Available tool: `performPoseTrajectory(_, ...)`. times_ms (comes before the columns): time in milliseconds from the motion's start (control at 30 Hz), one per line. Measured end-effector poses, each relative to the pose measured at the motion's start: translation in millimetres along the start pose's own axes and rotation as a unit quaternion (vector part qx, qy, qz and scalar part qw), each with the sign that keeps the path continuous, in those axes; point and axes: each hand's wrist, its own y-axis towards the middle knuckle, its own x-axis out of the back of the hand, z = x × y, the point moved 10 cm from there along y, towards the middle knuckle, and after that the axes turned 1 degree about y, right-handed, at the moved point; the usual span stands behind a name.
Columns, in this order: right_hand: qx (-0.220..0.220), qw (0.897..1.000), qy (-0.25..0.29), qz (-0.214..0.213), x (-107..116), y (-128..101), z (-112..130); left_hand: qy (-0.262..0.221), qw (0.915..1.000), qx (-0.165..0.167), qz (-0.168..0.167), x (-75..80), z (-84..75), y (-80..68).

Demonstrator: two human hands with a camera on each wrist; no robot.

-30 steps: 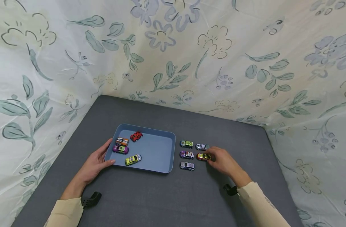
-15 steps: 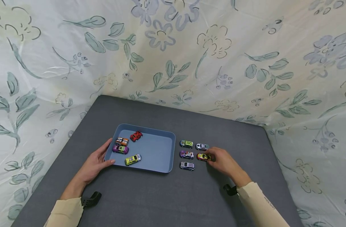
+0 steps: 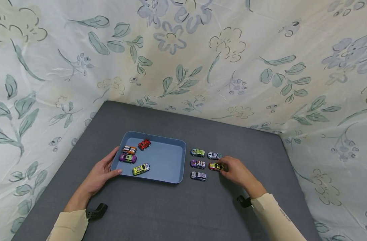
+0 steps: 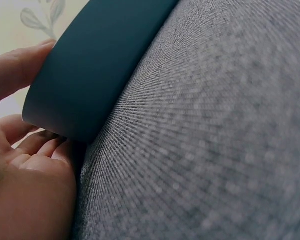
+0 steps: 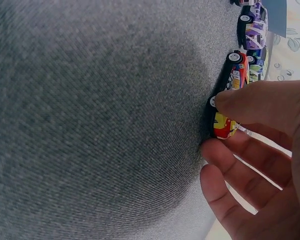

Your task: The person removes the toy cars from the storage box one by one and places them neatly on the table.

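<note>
The right hand (image 3: 235, 171) pinches the rear of a red-and-yellow car (image 3: 215, 166) that stands on the grey table (image 3: 171, 211), thumb and fingers (image 5: 260, 102) closed on its tail. It sits in a small grid with a purple car (image 3: 198, 164), a green car (image 3: 197, 153), a silver car (image 3: 214, 155) and a striped car (image 3: 198, 176). The left hand (image 3: 101, 172) grips the near-left corner of the blue tray (image 3: 168, 160), thumb on the rim. Four cars lie inside.
</note>
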Motion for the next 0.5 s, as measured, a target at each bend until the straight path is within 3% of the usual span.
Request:
performPoseTrajectory(300, 0.000, 1.000, 0.002, -0.025, 5, 1, 0, 0.004, 1.0000, 0.004, -0.005, 0.5, 1.9, 0.6)
performPoseTrajectory(500, 0.025, 0.999, 0.019, -0.043, 15, 12, 22, 0.005, 0.9999, 0.007, -0.008, 1.9, 4.2, 0.6)
